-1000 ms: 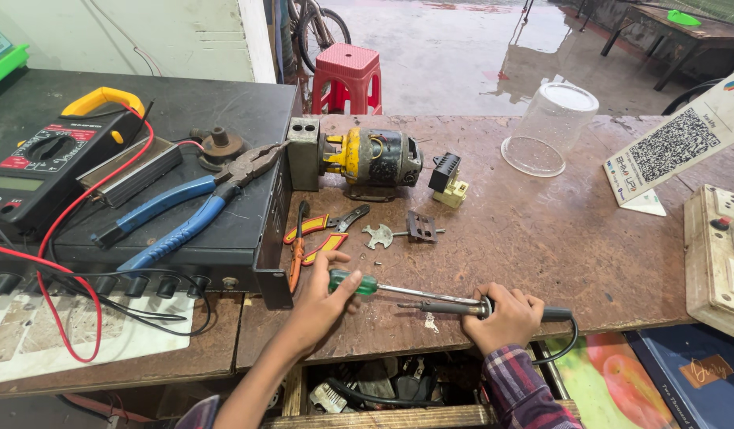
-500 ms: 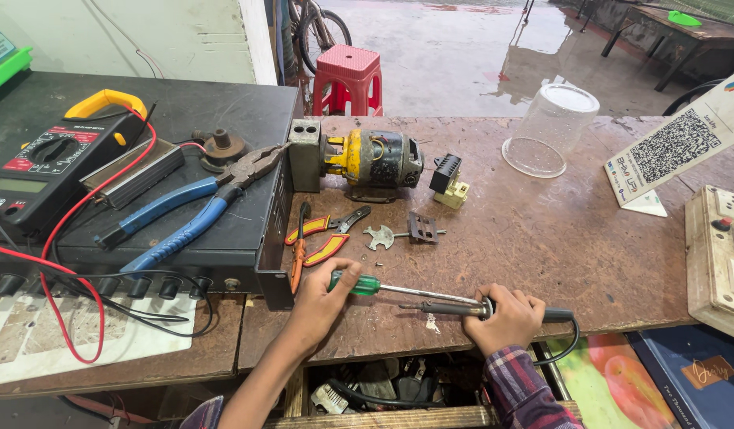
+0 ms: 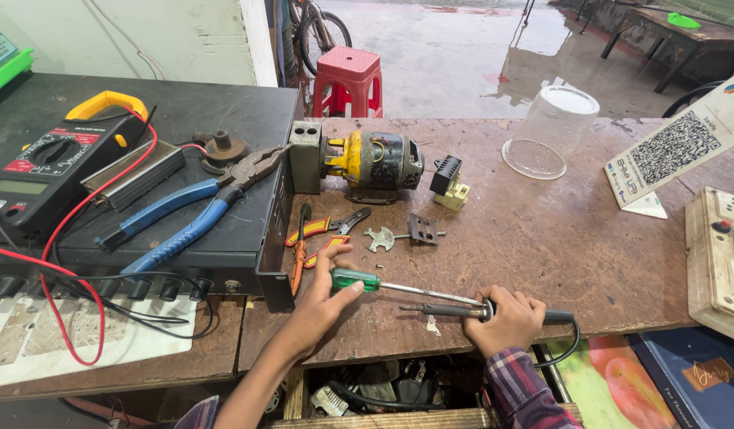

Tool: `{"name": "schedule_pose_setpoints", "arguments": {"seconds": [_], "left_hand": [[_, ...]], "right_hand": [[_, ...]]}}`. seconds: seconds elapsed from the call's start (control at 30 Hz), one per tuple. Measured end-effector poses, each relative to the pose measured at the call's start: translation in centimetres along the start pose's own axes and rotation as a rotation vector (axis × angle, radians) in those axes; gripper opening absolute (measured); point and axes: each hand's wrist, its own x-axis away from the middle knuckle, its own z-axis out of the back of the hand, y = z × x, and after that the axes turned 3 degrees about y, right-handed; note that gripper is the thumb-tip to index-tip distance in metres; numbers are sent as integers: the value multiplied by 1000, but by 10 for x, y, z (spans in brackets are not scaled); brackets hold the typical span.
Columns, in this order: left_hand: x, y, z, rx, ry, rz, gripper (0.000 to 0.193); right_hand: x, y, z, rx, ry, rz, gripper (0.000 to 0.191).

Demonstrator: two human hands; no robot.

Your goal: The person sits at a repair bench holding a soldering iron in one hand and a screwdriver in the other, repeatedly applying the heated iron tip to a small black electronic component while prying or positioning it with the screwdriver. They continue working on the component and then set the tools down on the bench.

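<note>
My left hand rests on the wooden workbench, its fingers on the green handle of a screwdriver whose shaft runs right. My right hand is closed around the black handle of a soldering iron, which lies low over the bench with its tip pointing left, just below the screwdriver shaft. Its cord loops off the bench edge to the right. Orange-handled cutters lie just beyond my left hand. A small yellow and black electric motor sits further back.
Blue-handled pliers lie on a black equipment case at left, beside a clamp multimeter with red leads. A clear plastic jar, a printed code card and a switchboard stand at right. Small metal parts lie mid-bench.
My left hand has slid a little along the screwdriver handle. The right hand keeps its hold on the soldering iron in nearly the same spot.
</note>
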Motion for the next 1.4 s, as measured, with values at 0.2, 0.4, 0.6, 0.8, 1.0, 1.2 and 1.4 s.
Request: {"name": "schedule_pose_setpoints", "arguments": {"seconds": [0.2, 0.4, 0.6, 0.8, 1.0, 1.2, 1.4], "left_hand": [[-1, -3, -2, -258, 79, -99, 47], [-1, 1, -3, -303, 108, 101, 52], [0, 1, -1, -204, 71, -166, 54], [-4, 0, -3, -393, 166, 129, 47], [-2, -3, -1, -175, 86, -104, 51], [-3, -10, 2, -246, 66, -156, 53], [-6, -12, 1, -172, 105, 74, 51]], "right_hand": [[0, 1, 0, -26, 37, 41, 19], [-1, 1, -1, 3, 13, 10, 15], [-1, 2, -3, 1, -6, 5, 13], [-1, 2, -3, -2, -6, 4, 16], [-1, 1, -5, 23, -5, -19, 12], [-1, 2, -4, -31, 21, 25, 12], [-1, 2, -5, -10, 7, -5, 13]]}}
